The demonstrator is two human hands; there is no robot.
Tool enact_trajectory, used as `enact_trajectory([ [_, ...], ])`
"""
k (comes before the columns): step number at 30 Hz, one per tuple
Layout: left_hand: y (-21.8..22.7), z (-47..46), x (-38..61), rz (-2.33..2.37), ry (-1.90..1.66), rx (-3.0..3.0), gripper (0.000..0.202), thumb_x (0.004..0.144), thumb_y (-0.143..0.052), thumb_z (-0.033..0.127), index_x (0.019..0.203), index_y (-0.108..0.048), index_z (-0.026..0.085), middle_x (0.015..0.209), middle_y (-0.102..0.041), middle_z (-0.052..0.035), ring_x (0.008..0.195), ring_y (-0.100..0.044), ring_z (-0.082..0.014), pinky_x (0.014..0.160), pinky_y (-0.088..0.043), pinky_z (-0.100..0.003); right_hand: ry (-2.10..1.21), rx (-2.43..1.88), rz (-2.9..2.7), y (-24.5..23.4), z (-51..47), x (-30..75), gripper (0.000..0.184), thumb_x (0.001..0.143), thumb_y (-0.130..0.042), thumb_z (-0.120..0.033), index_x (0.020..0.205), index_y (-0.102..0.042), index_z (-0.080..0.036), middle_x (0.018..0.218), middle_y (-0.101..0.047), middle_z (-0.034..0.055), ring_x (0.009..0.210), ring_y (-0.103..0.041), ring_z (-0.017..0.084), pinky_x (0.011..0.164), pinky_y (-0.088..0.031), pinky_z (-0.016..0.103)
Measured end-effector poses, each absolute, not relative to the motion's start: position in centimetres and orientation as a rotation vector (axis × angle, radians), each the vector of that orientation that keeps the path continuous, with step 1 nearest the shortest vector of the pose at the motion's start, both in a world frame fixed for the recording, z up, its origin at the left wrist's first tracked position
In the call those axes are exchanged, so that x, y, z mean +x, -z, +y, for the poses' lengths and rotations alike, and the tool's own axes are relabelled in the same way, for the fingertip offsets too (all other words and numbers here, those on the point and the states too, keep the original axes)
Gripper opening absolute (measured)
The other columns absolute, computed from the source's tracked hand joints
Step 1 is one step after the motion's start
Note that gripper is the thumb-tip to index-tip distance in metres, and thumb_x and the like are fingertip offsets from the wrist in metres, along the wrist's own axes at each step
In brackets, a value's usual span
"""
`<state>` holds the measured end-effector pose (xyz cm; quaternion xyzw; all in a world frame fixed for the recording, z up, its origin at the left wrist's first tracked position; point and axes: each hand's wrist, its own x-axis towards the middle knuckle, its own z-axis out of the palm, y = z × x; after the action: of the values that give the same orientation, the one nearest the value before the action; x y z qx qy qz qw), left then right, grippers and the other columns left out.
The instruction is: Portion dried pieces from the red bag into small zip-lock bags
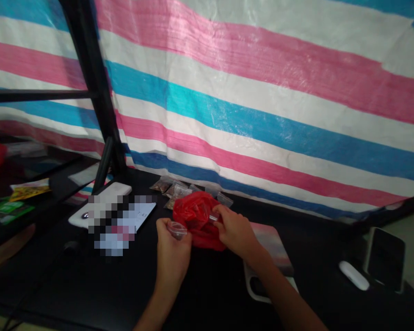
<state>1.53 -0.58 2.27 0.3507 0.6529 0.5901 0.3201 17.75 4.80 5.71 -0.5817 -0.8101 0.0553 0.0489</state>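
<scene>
My left hand point(174, 255) is closed around a small clear plastic bag point(177, 230), its mouth facing up and inward. A red plastic bag point(196, 209) lies crumpled on the black table, its top open, just beyond and between my hands. My right hand point(236, 232) reaches over the red bag's right side, fingers pinched on a short, shiny, metal-looking piece point(213, 218); its far end is hidden or too small to identify. Behind the red bag lie several small clear packets point(175, 191) with brownish bits inside.
A lit phone point(143, 214) and a white device point(119, 189) lie left of my hands. A pale box-like item point(274, 248) sits under my right forearm. Farther right are a white oblong object point(353, 276) and a dark-screened device point(386, 259). Striped sheeting point(262, 101) hangs behind.
</scene>
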Motion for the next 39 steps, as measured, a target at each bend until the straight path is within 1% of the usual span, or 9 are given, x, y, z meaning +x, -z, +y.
enact_trajectory([
  [5, -1.9, -2.0, 1.3, 1.697, -1.58, 0.848, 0.034, 0.073, -0.061, 0.009, 0.092, -0.037, 0.026, 0.078, -0.049, 0.0078, 0.062, -0.054, -0.0121, 0.057, -0.046, -0.023, -0.084, -1.796, -2.542, -5.7, 4.5, 17.6, 0.044, 0.09, -0.054, -0.012, 0.131, -0.057, -0.028, 0.137, -0.066, 0.0063, 0.093, -0.075, 0.026, 0.074, -0.048, 0.035],
  [9, -1.5, -2.7, 2.2, 1.65, -1.553, 0.836, 0.034, 0.074, -0.061, 0.01, 0.091, -0.036, 0.026, 0.071, -0.045, 0.0101, 0.057, -0.053, -0.0119, 0.055, -0.044, -0.023, -0.024, -1.731, -2.654, -6.4, 4.2, 17.3, 0.05, 0.087, -0.052, -0.007, 0.129, -0.059, -0.032, 0.14, -0.064, 0.0022, 0.096, -0.074, 0.024, 0.074, -0.049, 0.033],
  [12, -1.6, -2.6, 2.5, 1.623, -1.557, 0.792, 0.033, 0.075, -0.061, 0.01, 0.091, -0.037, 0.026, 0.07, -0.045, 0.0102, 0.056, -0.052, -0.0118, 0.054, -0.044, -0.023, 0.012, -1.695, -2.723, -6.6, 4.2, 17.0, 0.055, 0.084, -0.056, -0.008, 0.134, -0.057, -0.031, 0.139, -0.065, 0.004, 0.096, -0.074, 0.024, 0.074, -0.05, 0.033],
  [16, -2.0, -2.4, 2.0, 1.619, -1.577, 0.676, 0.033, 0.074, -0.062, 0.01, 0.092, -0.038, 0.026, 0.074, -0.047, 0.0088, 0.057, -0.052, -0.0114, 0.052, -0.045, -0.022, 0.056, -1.67, -2.76, -6.3, 4.3, 16.9, 0.05, 0.089, -0.055, -0.016, 0.138, -0.054, -0.026, 0.136, -0.066, 0.0089, 0.095, -0.075, 0.026, 0.073, -0.052, 0.035],
  [19, -2.3, -2.5, 1.6, 1.609, -1.591, 0.562, 0.032, 0.075, -0.062, 0.012, 0.094, -0.039, 0.026, 0.074, -0.048, 0.0089, 0.054, -0.053, -0.0105, 0.049, -0.045, -0.021, 0.063, -1.636, -2.8, -6.2, 4.1, 16.9, 0.054, 0.088, -0.055, -0.014, 0.14, -0.053, -0.024, 0.137, -0.064, 0.0118, 0.093, -0.075, 0.027, 0.072, -0.053, 0.035],
  [23, -3.0, -2.5, 1.6, 1.585, -1.6, 0.408, 0.031, 0.077, -0.063, 0.017, 0.097, -0.04, 0.025, 0.072, -0.051, 0.009, 0.048, -0.054, -0.0102, 0.046, -0.046, -0.021, 0.031, -1.518, -2.905, -6.6, 4.0, 16.8, 0.063, 0.082, -0.058, -0.011, 0.142, -0.052, -0.029, 0.147, -0.056, 0.0091, 0.094, -0.073, 0.024, 0.075, -0.053, 0.032],
  [28, -3.6, -2.6, 1.6, 1.562, -1.629, 0.322, 0.038, 0.072, -0.068, 0.015, 0.096, -0.041, 0.025, 0.072, -0.052, 0.0096, 0.047, -0.054, -0.0089, 0.045, -0.045, -0.02, -0.042, -1.354, -3.023, -7.8, 4.6, 16.8, 0.06, 0.083, -0.058, -0.012, 0.14, -0.054, -0.033, 0.142, -0.059, 0.0056, 0.098, -0.071, 0.022, 0.077, -0.053, 0.031],
  [33, -3.2, -2.3, 1.7, 1.523, -1.625, 0.307, 0.046, 0.066, -0.073, 0.008, 0.098, -0.042, 0.024, 0.074, -0.055, 0.009, 0.053, -0.058, -0.0103, 0.049, -0.047, -0.02, -0.135, -1.25, -3.049, -8.3, 5.7, 16.3, 0.06, 0.08, -0.057, -0.011, 0.136, -0.057, -0.033, 0.138, -0.062, 0.0018, 0.103, -0.071, 0.022, 0.08, -0.051, 0.031],
  [39, -2.2, -0.9, 1.9, 1.476, -1.605, 0.313, 0.04, 0.069, -0.068, 0.003, 0.098, -0.048, 0.021, 0.077, -0.062, 0.0045, 0.06, -0.063, -0.0133, 0.056, -0.051, -0.024, -0.241, -1.288, -2.971, -7.5, 5.8, 15.9, 0.054, 0.082, -0.058, -0.016, 0.134, -0.059, -0.028, 0.131, -0.066, 0.0047, 0.104, -0.07, 0.025, 0.081, -0.051, 0.033],
])
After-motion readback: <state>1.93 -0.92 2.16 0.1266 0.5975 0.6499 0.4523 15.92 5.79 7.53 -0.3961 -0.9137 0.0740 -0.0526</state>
